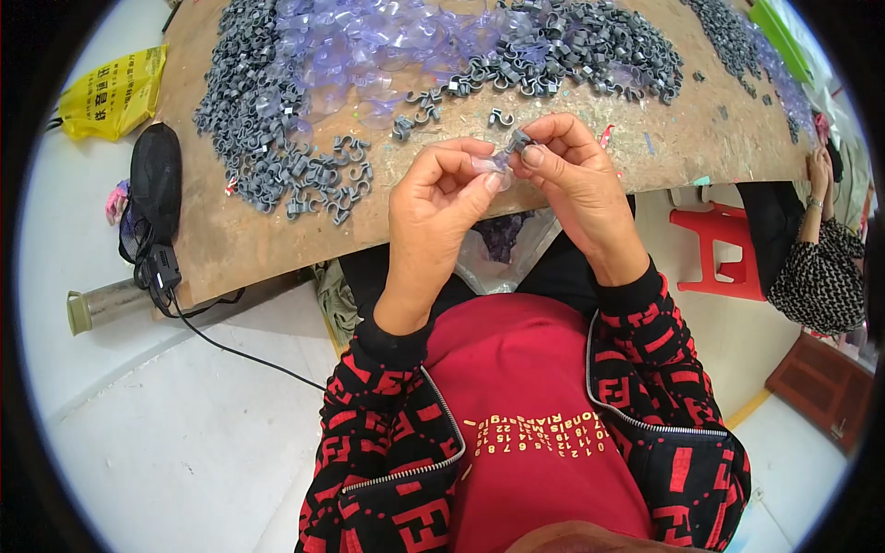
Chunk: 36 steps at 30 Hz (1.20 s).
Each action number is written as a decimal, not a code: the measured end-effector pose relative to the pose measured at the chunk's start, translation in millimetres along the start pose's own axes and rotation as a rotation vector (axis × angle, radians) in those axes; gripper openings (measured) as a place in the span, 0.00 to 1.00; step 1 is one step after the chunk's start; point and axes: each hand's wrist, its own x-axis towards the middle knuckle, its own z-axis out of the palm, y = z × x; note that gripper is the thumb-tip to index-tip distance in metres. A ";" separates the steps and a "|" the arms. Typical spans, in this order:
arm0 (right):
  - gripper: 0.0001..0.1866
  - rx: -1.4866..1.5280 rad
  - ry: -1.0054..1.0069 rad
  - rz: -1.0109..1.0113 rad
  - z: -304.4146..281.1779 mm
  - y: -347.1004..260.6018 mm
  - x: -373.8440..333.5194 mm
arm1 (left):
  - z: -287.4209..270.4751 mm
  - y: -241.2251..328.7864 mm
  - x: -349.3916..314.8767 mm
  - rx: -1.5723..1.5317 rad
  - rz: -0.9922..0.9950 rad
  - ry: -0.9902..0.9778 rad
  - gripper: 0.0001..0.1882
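Observation:
Over the table's near edge, my left hand (429,203) pinches a clear suction cup (487,166) between thumb and fingers. My right hand (585,184) grips a small grey plastic clip (518,141) between thumb and forefinger. The two pieces meet between my fingertips; whether they are joined cannot be made out. One loose grey clip (501,117) lies on the table just beyond my hands. Farther back spreads a heap of clear, purplish suction cups (378,37), with piles of grey clips to its left (244,101) and right (599,46).
A clear plastic bag (484,263) with dark contents hangs below the brown table (212,253). At left are a yellow bag (115,92), a black case (155,170) and a cable. A red stool (719,249) and another person (820,267) are at right.

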 end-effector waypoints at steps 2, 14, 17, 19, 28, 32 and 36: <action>0.12 0.028 -0.021 -0.002 -0.2 -0.2 -1.7 | 1.0 1.0 -1.9 0.097 0.081 -0.011 0.05; 0.14 -0.230 -0.048 -0.034 5.7 -4.9 -10.4 | -11.4 -4.0 1.8 -0.445 -0.233 -0.046 0.06; 0.13 -0.245 -0.034 -0.056 6.0 -5.2 -12.6 | -6.3 -2.7 0.5 -0.377 -0.223 0.002 0.05; 0.13 -0.324 0.002 -0.120 8.3 -9.8 -14.6 | -2.4 -4.1 -0.6 0.179 0.096 0.043 0.05; 0.11 -0.876 -0.060 -0.446 7.5 -10.9 -9.3 | -2.3 -1.5 0.3 0.616 0.364 0.021 0.06; 0.11 -0.999 -0.089 -0.578 3.7 -6.1 -5.3 | -2.8 -1.6 0.1 0.610 0.344 0.010 0.06; 0.13 -1.283 -0.176 -0.846 2.6 -7.0 -2.0 | -12.6 -5.3 2.9 0.526 0.216 -0.024 0.04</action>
